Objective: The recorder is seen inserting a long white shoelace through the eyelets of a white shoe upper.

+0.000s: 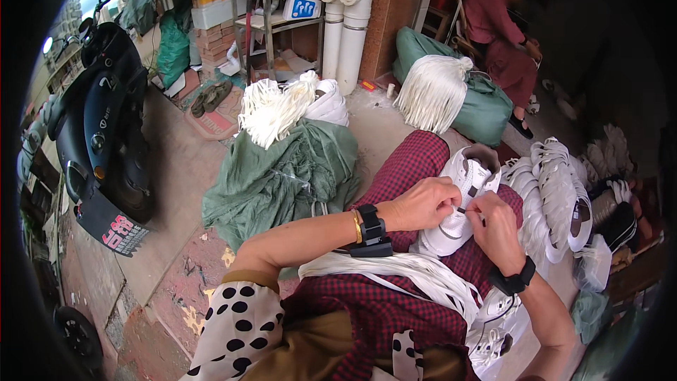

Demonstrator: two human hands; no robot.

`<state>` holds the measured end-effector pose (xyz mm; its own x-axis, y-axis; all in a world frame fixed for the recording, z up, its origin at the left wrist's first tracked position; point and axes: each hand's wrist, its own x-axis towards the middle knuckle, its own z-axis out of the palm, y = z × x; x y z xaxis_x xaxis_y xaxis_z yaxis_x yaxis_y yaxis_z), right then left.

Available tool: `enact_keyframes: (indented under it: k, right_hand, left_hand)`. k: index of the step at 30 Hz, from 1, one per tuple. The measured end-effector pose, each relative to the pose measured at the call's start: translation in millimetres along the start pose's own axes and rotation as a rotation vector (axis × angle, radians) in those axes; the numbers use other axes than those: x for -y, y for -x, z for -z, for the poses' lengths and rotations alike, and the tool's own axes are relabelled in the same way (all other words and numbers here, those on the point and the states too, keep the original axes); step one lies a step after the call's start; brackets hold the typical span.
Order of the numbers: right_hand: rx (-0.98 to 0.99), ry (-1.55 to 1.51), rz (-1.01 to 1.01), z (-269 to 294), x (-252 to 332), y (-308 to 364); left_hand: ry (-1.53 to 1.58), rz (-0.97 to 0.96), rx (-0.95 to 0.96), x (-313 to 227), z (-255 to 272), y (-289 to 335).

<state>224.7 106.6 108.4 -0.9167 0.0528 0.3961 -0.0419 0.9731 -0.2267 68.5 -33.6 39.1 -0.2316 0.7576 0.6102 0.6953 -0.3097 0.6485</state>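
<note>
A white sneaker rests on my lap across the checked cloth, its opening pointing away from me. My left hand is closed in a pinch over the sneaker's lacing area. Opposite it, my right hand pinches at the same spot, fingertips close to the left ones. A small dark bit shows between the fingertips; whatever they grip is too small to name. Long white shoelaces lie in a loose bundle over my lap, below the left wrist. More white shoes are beside my right leg.
A green sack ahead left carries white laces. Another lace bundle hangs over a green bag. Strung white shoe parts pile up at right. A scooter is parked left; a person sits at the back right.
</note>
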Motion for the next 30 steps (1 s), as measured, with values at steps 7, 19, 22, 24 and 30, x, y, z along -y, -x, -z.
enact_keyframes:
  k: [7, 19, 22, 24, 30]
  right_hand:
    - [0.035, 0.002, 0.023, -11, 6, -1]
    - [0.031, -0.168, 0.032, -20, -17, -2]
    - [0.049, -0.210, 0.053, -17, -22, 2]
    - [0.040, -0.253, 0.085, -15, -25, 5]
    - [0.023, -0.321, 0.028, -13, -23, 3]
  left_hand:
    - [-0.019, 0.042, 0.024, 2, 6, -1]
    - [-0.113, -0.047, 0.053, -9, 16, -2]
    - [0.073, 0.253, 0.050, -8, 71, 9]
    - [-0.041, 0.504, -0.038, 19, 156, 37]
    - [-1.186, 0.503, -0.571, 27, 485, 173]
